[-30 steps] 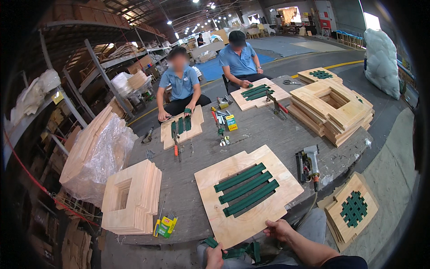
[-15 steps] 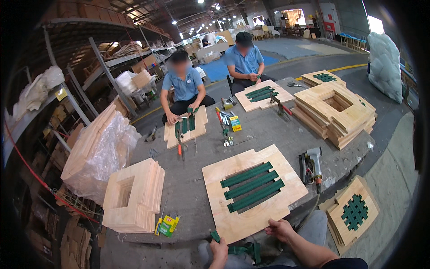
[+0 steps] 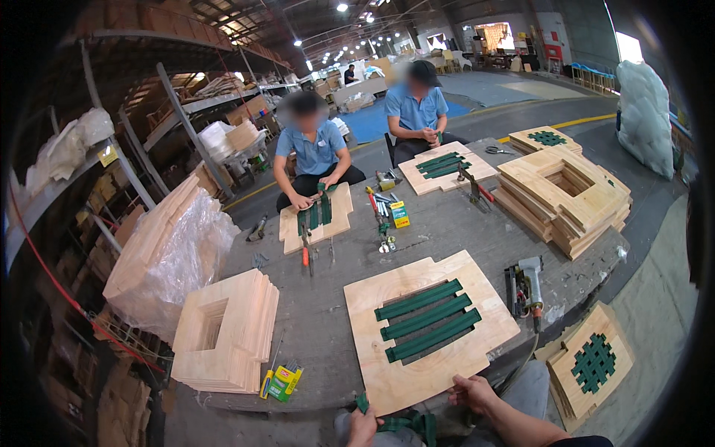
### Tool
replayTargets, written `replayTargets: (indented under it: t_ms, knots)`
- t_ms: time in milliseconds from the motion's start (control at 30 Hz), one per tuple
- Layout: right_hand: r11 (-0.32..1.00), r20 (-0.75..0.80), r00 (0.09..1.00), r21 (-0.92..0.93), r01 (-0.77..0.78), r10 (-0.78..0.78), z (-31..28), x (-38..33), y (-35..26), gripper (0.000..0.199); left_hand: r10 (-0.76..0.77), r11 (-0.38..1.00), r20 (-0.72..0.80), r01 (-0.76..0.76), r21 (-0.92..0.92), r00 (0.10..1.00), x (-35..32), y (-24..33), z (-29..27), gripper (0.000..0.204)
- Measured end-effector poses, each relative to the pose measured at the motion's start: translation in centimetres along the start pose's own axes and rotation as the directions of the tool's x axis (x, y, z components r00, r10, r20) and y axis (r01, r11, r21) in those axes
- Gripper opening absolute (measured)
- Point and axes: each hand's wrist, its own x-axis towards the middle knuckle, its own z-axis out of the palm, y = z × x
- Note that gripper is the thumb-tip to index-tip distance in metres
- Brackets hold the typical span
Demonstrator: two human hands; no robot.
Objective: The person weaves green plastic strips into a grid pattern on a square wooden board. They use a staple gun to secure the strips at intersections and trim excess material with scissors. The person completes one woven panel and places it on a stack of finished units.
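Observation:
A pale plywood panel lies on the grey table in front of me, three green webbing straps running side by side across its cut-out. At its near left corner my left hand is closed on the end of a green strap. More loose green webbing hangs over my lap beside that hand. By the panel's near right edge is my right hand, its fingers loosely bent and apart, with nothing visible in them. A staple gun with a hose lies to the panel's right.
Stacked plywood panels stand at left, others at far right. A yellow-green box sits near the left stack. Woven panels lean low at right. Two co-workers sit across the table with strapped panels; pliers lie nearby.
The view has shifted slightly, so the scene sits lower and further right. My right hand's fingers have loosened at the panel's near edge. My left hand keeps the strap end.

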Motion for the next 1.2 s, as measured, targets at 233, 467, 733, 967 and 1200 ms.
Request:
replayTargets:
  t_ms: [233, 467, 733, 967, 1200]
  knots:
    - [0.876, 0.047, 0.994, -0.478, -0.066, 0.101, -2.7, -4.1, -4.2, 0.034, 0.154, 0.904, 0.597, 0.131, -0.407, 0.788, -8.8, 9.1, -5.5, 0.039]
    - [0.606, 0.296, 0.900, -0.666, 0.435, -0.320, 6.5, 2.0, -18.4, 0.033, 0.732, 0.650, 0.087, -0.732, 0.205, 0.675, 13.6, 12.8, -4.1, 0.046]
    - [-0.008, 0.491, 0.588, -0.772, 0.636, -0.642, 24.1, 19.1, -34.5, 0.045, 0.629, 0.455, 0.257, -0.616, 0.643, 0.733, 22.2, 11.2, 0.1, 0.067]
    - [-0.567, 0.793, 0.253, -0.582, 0.583, -0.554, 30.1, 39.5, -45.3, 0.059, 0.666, 0.491, 0.309, -0.711, 0.504, 0.679, 22.3, 12.8, 1.1, 0.072]
    - [-0.278, 0.650, 0.561, -0.744, 0.608, -0.512, 37.0, 46.8, -44.9, 0.074, 0.563, 0.630, 0.252, -0.606, 0.486, 0.787, 23.0, 12.6, 0.0, 0.062]
